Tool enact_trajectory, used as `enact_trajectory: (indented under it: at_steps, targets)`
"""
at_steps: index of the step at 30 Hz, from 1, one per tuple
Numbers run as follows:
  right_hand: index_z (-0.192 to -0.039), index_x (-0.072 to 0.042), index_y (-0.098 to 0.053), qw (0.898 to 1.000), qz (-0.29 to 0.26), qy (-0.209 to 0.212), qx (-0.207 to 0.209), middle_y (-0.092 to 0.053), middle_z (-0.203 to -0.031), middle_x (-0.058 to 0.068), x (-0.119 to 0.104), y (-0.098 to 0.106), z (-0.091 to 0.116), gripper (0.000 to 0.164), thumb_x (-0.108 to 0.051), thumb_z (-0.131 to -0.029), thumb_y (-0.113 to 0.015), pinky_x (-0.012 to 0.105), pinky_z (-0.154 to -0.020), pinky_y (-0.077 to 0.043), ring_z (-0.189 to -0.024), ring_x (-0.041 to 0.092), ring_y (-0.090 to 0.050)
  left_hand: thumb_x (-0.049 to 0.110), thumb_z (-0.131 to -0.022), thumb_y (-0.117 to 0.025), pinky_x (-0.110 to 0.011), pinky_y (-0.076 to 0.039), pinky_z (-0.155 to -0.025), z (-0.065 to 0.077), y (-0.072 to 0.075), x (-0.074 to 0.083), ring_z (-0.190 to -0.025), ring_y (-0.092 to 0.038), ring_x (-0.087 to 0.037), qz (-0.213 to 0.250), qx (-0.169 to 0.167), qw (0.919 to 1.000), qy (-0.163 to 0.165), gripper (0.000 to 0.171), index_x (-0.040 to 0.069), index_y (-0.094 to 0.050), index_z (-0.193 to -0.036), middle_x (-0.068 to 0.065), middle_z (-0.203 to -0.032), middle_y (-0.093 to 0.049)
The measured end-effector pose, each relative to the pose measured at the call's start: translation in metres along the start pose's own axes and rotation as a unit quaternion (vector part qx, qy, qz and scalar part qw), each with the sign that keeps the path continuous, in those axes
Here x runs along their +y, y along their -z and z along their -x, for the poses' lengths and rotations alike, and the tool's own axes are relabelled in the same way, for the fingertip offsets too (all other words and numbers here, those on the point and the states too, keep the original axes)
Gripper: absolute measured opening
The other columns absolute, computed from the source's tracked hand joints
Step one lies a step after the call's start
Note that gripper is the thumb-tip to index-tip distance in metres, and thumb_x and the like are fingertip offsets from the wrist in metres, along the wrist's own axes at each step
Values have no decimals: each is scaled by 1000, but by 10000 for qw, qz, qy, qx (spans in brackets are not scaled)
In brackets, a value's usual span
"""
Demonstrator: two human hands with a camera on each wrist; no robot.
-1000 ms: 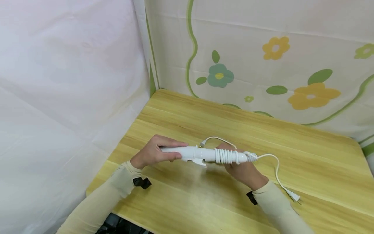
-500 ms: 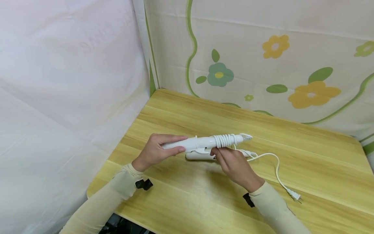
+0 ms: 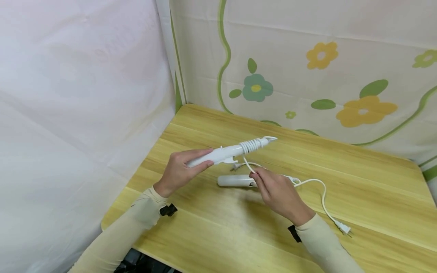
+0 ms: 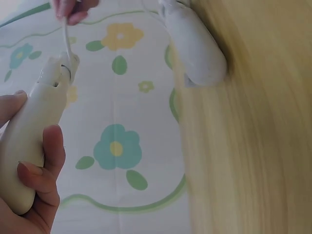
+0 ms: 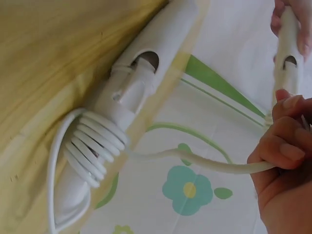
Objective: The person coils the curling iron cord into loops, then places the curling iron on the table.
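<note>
In the head view my left hand (image 3: 175, 170) grips the rounded end of a white curling iron (image 3: 218, 154), tilted up above the table. White cord is wound round its far part, and a lever sticks out below. My right hand (image 3: 280, 195) pinches the loose cord (image 3: 248, 165) that hangs from those windings. Below lies a second white curling iron (image 3: 233, 181), partly hidden by my right hand. The right wrist view shows its coiled cord (image 5: 92, 146) and its lever. A plug (image 3: 236, 166) shows behind the pinched cord.
A white cord with a two-pin plug (image 3: 343, 227) trails to the right on the wooden table (image 3: 211, 242). White curtains stand along the left and back, the back one (image 3: 273, 34) printed with flowers. Something black (image 3: 143, 261) sits below the table's front edge.
My left hand has tilted its curling iron upward, raising its far end off the other one. My right hand has come from behind the irons to pinch the cord, drawing a length from the windings.
</note>
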State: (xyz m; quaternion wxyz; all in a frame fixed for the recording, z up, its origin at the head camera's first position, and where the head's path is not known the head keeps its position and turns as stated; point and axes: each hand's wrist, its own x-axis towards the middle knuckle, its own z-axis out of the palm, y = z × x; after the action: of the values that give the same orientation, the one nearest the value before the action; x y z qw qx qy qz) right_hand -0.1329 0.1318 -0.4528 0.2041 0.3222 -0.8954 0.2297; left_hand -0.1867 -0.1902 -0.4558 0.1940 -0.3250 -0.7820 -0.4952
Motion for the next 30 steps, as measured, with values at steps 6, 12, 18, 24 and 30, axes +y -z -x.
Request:
enact_trajectory:
  at_steps: [6,12,18,24,30]
  targets:
    - [-97,-12,-68,9986,-11,395,354,-48,-73,-11,4,12,-3,41,-36,-120,-44,17,-49,-30,-58,-3,-33,11,-88,-92,-37,-67,-78,2,4,-4,-102,-82,-24,-676,-350,9970,-102,40,11,-82,-127,-6,-122,-83]
    - [-100,-12,-70,9944,109,893,559,-62,-81,-8,9,19,-10,42,-38,-119,-44,21,-51,-39,-61,0,-46,22,-91,-91,-35,-67,-81,2,5,2,-104,-82,-19,-1242,-1179,9830,-655,40,12,-82,-129,-5,-120,-83]
    - [-102,-13,-74,9949,1,985,223,-64,-87,-7,15,28,-14,37,-37,-118,-50,21,-55,-42,-64,2,-48,25,-92,-90,-29,-66,-81,1,12,13,-103,-82,-18,-1237,-1921,9673,-1099,40,14,-82,-129,-5,-121,-83]
    - [-101,-19,-76,9935,-27,1133,-100,-62,-88,-12,18,32,-18,37,-41,-116,-52,18,-55,-40,-65,-1,-46,26,-92,-91,-25,-65,-82,2,20,16,-105,-82,-15,-967,-2239,9602,-1363,38,13,-83,-127,-2,-121,-83]
    - [-100,-23,-76,9898,-218,1271,-597,-63,-90,-16,16,29,-21,21,-38,-110,-66,18,-59,-42,-68,-3,-48,21,-93,-90,-22,-63,-84,4,19,11,-105,-81,-16,-218,-2680,9527,-1417,37,10,-82,-127,-5,-120,-83]
